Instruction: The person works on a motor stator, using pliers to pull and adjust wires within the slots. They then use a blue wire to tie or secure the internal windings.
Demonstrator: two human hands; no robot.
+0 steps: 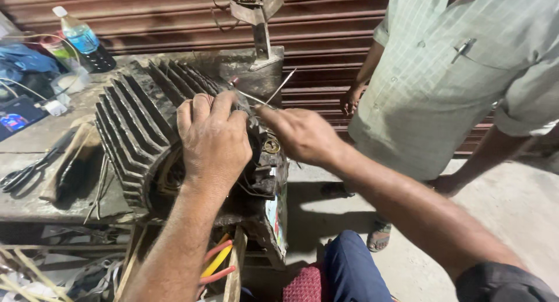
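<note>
We find the left hand [214,140] laid over the open end of a finned motor housing [140,127], fingers curled down over its rim and the windings, pressing rather than lifting. The right hand [300,133] is pinched on a thin metal rod [278,88] that angles up and away from the motor's mouth; its tip meets the left fingertips.

The housing lies on its side at the right edge of a workbench [35,180], its open end overhanging toward us. We judge it heavy and rigid, cast metal, greasy in places; the fins offer the surest hold, while the copper windings inside look delicate and should not bear force. The rod appears light, stiff and easily slipped.

On the bench's left part lie scissors [26,171] and a wooden-handled tool [67,162]; a plastic bottle [81,40] stands at the far left corner. Coloured cables [216,261] hang below the motor. A second person in a checked shirt [442,75] stands at right on a concrete floor [512,215], before a ribbed red shutter [326,22].
</note>
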